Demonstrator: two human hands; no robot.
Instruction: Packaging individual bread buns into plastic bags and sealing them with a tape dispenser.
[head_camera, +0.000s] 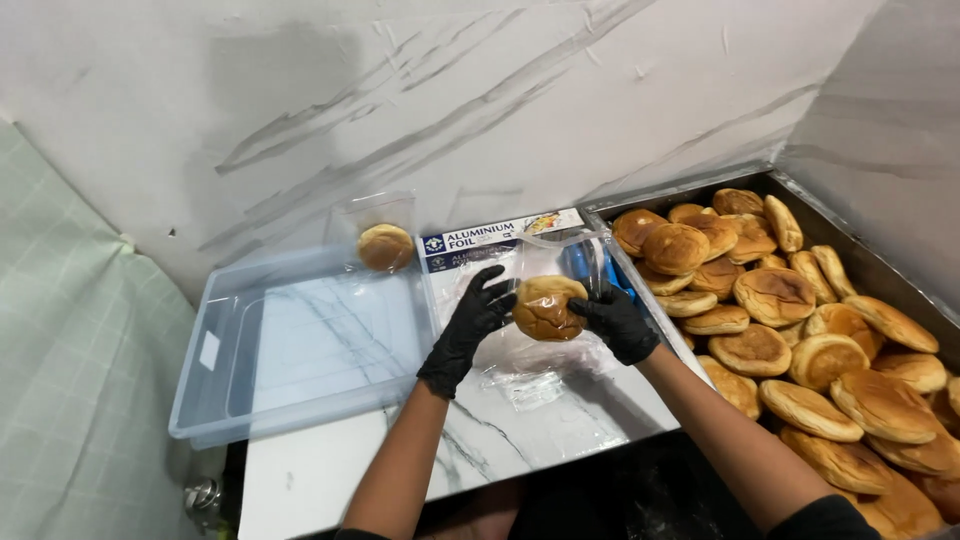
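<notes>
While both gloved hands met over the marbled bench (520, 420), one bun (546, 307) sat between them, inside a clear bag (530, 365). Left hand (478, 312): fingers curled on the bun's left edge. Right hand (618, 322): fingers closed on its right edge. Steel tray of buns (800, 330) just beside, right; clear plastic tub (300, 345) left, mostly bare, holding one bagged bun (385, 246). Foil box (500, 238) against the wall.

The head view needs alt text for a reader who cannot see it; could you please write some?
Two black-gloved hands, left and right, hold a bun in a clear bag over a marble counter. To the right, a metal tray is heaped with buns; to the left, a clear bin holds one bagged bun.
</notes>
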